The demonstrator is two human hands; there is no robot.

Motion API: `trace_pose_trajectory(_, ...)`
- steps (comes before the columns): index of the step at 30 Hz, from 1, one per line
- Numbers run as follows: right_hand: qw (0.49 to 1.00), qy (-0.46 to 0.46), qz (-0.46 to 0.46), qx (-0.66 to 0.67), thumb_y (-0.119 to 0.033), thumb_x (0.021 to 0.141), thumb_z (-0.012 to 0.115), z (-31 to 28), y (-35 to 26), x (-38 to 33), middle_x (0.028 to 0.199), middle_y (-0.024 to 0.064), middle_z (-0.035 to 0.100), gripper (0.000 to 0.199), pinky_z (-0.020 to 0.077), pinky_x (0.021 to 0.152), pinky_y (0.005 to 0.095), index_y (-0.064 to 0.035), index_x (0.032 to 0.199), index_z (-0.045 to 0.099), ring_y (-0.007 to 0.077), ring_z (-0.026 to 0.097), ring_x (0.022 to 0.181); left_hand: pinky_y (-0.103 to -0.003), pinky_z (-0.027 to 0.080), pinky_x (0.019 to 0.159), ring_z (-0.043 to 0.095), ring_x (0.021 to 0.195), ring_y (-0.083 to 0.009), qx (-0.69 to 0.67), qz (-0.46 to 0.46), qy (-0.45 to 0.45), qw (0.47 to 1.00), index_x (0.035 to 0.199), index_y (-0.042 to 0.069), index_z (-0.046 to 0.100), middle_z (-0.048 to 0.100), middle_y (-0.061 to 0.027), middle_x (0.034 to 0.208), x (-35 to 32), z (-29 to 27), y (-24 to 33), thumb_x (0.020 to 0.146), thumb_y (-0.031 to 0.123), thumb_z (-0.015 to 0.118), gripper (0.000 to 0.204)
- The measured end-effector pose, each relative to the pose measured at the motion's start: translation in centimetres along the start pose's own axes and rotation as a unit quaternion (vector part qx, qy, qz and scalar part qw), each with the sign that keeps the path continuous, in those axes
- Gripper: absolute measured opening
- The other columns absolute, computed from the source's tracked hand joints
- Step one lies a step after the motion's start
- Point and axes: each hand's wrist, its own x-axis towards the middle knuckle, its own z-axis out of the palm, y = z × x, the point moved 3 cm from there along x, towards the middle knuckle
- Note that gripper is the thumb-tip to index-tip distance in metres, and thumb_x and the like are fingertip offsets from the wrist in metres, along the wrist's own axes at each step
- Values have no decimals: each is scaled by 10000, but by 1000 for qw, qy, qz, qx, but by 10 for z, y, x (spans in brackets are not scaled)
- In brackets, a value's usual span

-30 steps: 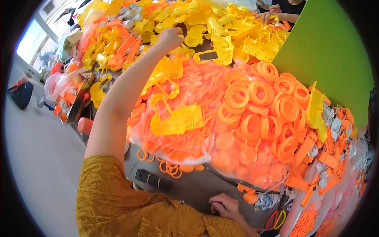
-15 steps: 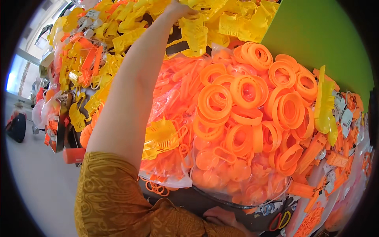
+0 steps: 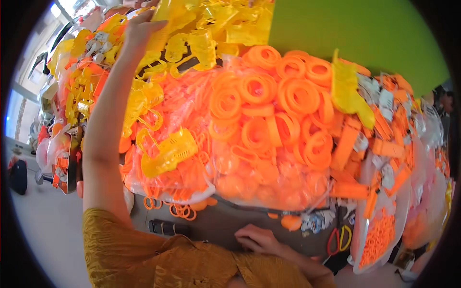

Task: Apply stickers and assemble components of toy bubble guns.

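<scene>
My left arm stretches far across the table to a heap of yellow molded plastic parts (image 3: pixel 235 21) at the back. There my left hand (image 3: pixel 139 31) is closed around the edge of a yellow plastic part (image 3: pixel 165 29), with the thumb across it; its far fingers are partly cut off by the view. My right hand (image 3: pixel 259 239) rests at the near table edge, fingers loosely curled together and nothing seen in them. Between the hands lie a bag of orange plastic rings (image 3: pixel 257 89) and a bag of slim orange pieces (image 3: pixel 177 98), with a yellow part (image 3: pixel 170 152) on top.
A green panel (image 3: pixel 355 33) stands at the back right. Orange assembled pieces (image 3: pixel 345 141) and another yellow part (image 3: pixel 345 89) lie on the right. Near the front edge are scissors (image 3: pixel 338 240), a dark oblong object (image 3: pixel 168 227) and small orange loops (image 3: pixel 182 211).
The view has shifted, so the piles appear lower and farther left. My left hand has moved left along the yellow heap. My right hand shows more fully at the table edge.
</scene>
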Motion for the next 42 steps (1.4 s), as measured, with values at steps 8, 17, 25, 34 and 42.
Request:
trace_pose_trajectory(8,937,230,-228,-132,-119,833,546,-24,-46,-17,878,79,572,223,441,654,272,-1,1021,525,162,563,737,-369,388,771,535,761,-215,40,253,-377,890,865,42,648,556,-56,764,-238,-14,119,687,27,572,194)
trace_pose_trajectory(17,982,-4,113,149,-29,838,501,7,-44,-10,1059,89,529,451,416,807,256,-10,1262,349,138,526,934,-436,331,905,507,957,-266,-55,306,-523,794,871,73,635,524,-92,969,-328,41,94,664,-67,574,257)
trace_pose_trajectory(25,957,289,-24,-6,78,782,518,37,-10,-39,867,59,485,399,436,665,219,7,1161,415,103,530,770,-316,443,825,518,1010,-222,-192,-166,-330,909,1221,37,418,486,-143,1122,-377,43,73,754,-45,580,501)
trace_pose_trajectory(34,912,156,-196,-326,-43,751,625,29,-49,-50,836,139,559,348,476,575,313,12,1063,480,251,577,687,-254,445,770,567,852,-138,-47,-91,-348,932,1026,-13,542,596,-62,906,-382,38,55,721,-42,591,310)
trace_pose_trajectory(42,698,525,-69,-482,-84,787,573,-165,-116,-86,852,101,556,202,434,651,282,-20,978,552,175,551,757,-374,429,778,512,881,-317,97,196,-327,919,989,-17,558,551,-134,914,-362,74,56,645,-21,593,346)
